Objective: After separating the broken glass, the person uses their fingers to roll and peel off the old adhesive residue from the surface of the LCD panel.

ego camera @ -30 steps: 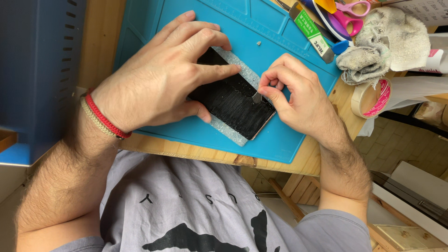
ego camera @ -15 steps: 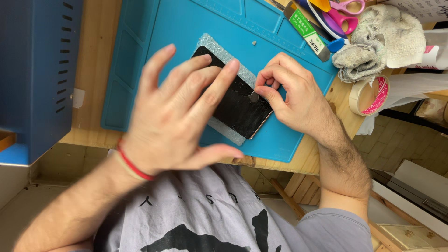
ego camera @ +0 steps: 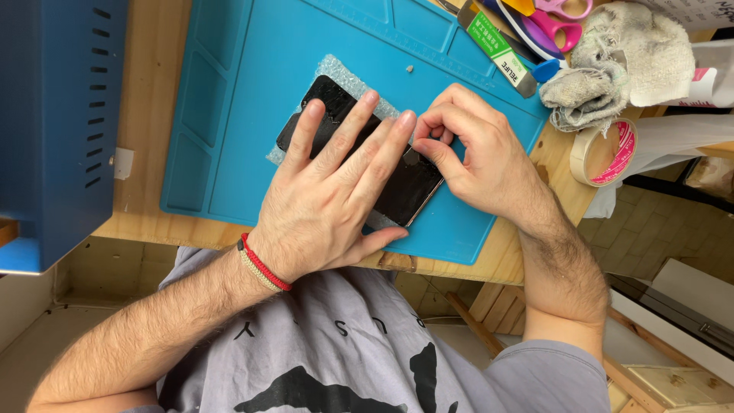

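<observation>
A black phone point(ego camera: 325, 107) with a cracked glass face lies on a sheet of bubble wrap point(ego camera: 336, 67) on the blue work mat point(ego camera: 229, 115). My left hand point(ego camera: 329, 199) lies flat on the phone, fingers spread and pressing it down. My right hand point(ego camera: 474, 153) sits at the phone's right edge, thumb and forefinger pinched together on something small at that edge; what it pinches is hidden by the fingers. A red and beige cord bracelet point(ego camera: 260, 268) is on my left wrist.
A blue metal box point(ego camera: 53, 115) stands at the left on the wooden bench point(ego camera: 145, 92). At the top right lie scissors point(ego camera: 562, 19), a green-labelled tool point(ego camera: 493, 50), a grey rag point(ego camera: 619, 57) and a tape roll point(ego camera: 604, 153). A white speck point(ego camera: 410, 69) rests on the mat.
My left hand lifted off the phone, swung round from the left side to the near side, and settled flat on it again. The right hand stayed pinched at the phone's edge.
</observation>
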